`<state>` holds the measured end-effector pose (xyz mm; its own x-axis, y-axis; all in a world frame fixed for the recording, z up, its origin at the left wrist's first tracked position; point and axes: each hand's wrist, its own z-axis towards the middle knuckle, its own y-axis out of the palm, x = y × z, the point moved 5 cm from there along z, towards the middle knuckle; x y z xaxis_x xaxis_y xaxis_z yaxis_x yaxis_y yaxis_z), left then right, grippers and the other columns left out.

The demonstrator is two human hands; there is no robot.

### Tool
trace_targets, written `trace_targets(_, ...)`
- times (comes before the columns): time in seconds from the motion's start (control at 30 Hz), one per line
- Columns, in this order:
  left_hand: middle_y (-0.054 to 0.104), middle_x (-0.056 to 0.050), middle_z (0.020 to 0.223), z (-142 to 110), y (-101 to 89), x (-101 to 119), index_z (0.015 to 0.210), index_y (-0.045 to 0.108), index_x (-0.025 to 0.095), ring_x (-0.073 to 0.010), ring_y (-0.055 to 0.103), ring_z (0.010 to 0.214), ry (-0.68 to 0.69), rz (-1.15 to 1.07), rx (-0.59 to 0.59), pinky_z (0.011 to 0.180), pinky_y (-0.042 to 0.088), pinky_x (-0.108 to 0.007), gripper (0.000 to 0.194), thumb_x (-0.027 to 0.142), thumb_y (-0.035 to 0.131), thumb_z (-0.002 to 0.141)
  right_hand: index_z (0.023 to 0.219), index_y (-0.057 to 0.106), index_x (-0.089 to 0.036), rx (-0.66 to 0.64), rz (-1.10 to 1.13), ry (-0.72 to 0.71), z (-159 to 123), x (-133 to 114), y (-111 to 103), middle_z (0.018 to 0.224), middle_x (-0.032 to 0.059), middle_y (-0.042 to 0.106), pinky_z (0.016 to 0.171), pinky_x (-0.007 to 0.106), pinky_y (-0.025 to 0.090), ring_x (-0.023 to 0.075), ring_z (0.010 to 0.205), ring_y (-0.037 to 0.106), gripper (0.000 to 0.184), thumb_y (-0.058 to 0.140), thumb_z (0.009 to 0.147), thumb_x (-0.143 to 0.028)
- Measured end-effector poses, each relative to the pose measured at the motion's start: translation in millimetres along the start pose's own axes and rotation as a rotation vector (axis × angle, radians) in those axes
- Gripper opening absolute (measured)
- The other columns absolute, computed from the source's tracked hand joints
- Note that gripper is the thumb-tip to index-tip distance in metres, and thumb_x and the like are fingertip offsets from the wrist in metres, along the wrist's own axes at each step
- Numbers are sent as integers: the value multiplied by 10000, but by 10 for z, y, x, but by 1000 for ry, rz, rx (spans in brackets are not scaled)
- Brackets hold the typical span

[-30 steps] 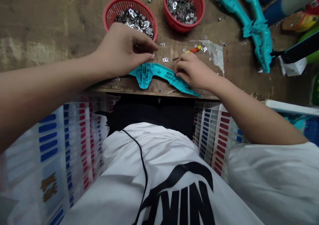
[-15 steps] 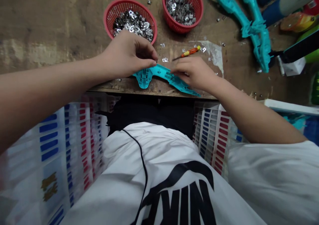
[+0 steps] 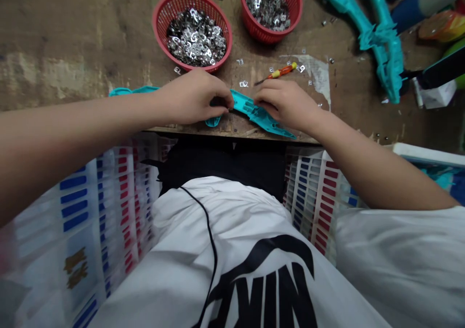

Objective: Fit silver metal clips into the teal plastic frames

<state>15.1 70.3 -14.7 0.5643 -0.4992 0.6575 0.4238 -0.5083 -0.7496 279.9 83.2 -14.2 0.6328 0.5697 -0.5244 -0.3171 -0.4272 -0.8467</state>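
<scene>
A long teal plastic part (image 3: pixel 267 118) with a ribbed inner face lies along the table's near edge. My right hand (image 3: pixel 288 102) is closed on its right portion, fingers curled over the far edge. My left hand (image 3: pixel 198 98) covers the part's middle, thumb and forefinger pinched together at its surface. Whatever is between those fingertips is too small or hidden to make out. Beyond my left wrist, the part's left end (image 3: pixel 134 90) shows. A screwdriver (image 3: pixel 281 71) with an orange and yellow handle lies just past my right hand.
Two red baskets (image 3: pixel 157 32) (image 3: pixel 250 27) of small metal clips stand beyond my hands. Loose clips (image 3: pixel 243 84) are scattered on the wooden table (image 3: pixel 72 42). More teal parts (image 3: pixel 387 59) lie at the right, near bottles. Plastic crates (image 3: pixel 308 187) flank my lap.
My left hand has come down toward the near edge and now hides the part's middle tab. My right hand keeps its place on the part. The view has shifted slightly.
</scene>
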Motion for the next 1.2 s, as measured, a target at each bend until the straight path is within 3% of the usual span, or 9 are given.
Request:
trace_targets(0.2, 998, -55, 1219, 2, 0, -24, 1308, 1039, 383, -374, 934, 1185, -14, -4, 14, 1206, 715, -549, 381, 520, 765, 1081, 1252, 918, -277, -9, -82, -29, -9, -142, -3, 1278, 118, 856, 1109, 493, 638, 366, 1281, 814, 231, 688, 1244, -298)
trace_targets(0.43, 995, -76, 1209, 11, -37, 25, 1259, 1026, 332, -366, 926, 1162, -25, 4, 3, 1188, 708, -573, 397, 482, 716, 1061, 1195, 912, -260, -100, -161, -111, 13, -205, 48, 1257, 148, 845, 1121, 552, 651, 397, 1299, 796, 280, 634, 1217, -261)
trace_targets(0.63, 969, -63, 1361, -133, -72, 312, 1435, 866, 326, -313, 924, 1223, -42, -164, 226, 1168, 738, -520, 385, 512, 754, 1117, 1572, 901, -340, 98, 63, 61, -71, -440, -168, 1359, 111, 921, 1205, 543, 683, 376, 1300, 845, 381, 810, 1236, -496)
trace_targets(0.8, 954, -69, 1384, -261, -42, 522, 1550, 712, 353, -316, 933, 1272, -64, -200, 307, 1179, 745, -531, 398, 534, 761, 1199, 1333, 980, -348, 113, 191, 127, -124, -702, -208, 1327, 99, 945, 1139, 525, 722, 375, 1265, 881, 273, 818, 1248, -550)
trace_targets(0.87, 942, -93, 1448, -244, -26, 496, 1620, 679, 337, -328, 934, 1309, -76, -195, 294, 1200, 744, -544, 456, 513, 744, 1205, 1286, 983, -353, 110, 176, 112, -114, -699, -234, 1326, 94, 950, 1162, 536, 717, 373, 1258, 882, 232, 803, 1256, -497)
trace_targets(0.93, 887, -154, 1634, -188, 27, 408, 1721, 659, 294, -379, 889, 1479, -62, -128, 234, 1312, 704, -590, 592, 516, 764, 1182, 1297, 983, -353, 107, 126, 92, -86, -610, -255, 1346, 88, 954, 1211, 542, 702, 364, 1272, 882, 243, 749, 1272, -413)
trace_targets(1.0, 744, -218, 1871, -125, 139, 283, 1817, 649, 242, -488, 709, 1760, 4, 13, 123, 1495, 559, -703, 739, 565, 789, 1167, 1300, 985, -342, 101, 58, 78, -47, -452, -248, 1367, 89, 955, 1247, 530, 689, 354, 1305, 880, 289, 697, 1268, -342)
trace_targets(1.07, 599, -212, 2023, -93, 290, 151, 1880, 653, 252, -561, 483, 1934, 113, 153, -5, 1599, 374, -805, 783, 609, 769, 1193, 1289, 982, -318, 75, 9, 52, -10, -276, -189, 1347, 101, 956, 1243, 522, 692, 359, 1326, 876, 294, 690, 1254, -330)
trace_targets(1.2, 530, -155, 2088, -124, 467, -12, 1942, 645, 321, -518, 436, 1975, 287, 244, -99, 1633, 315, -788, 691, 552, 631, 1290, 1308, 956, -282, 11, -11, -45, 10, -77, 12, 1278, 122, 949, 1211, 532, 695, 360, 1287, 870, 282, 691, 1264, -365)
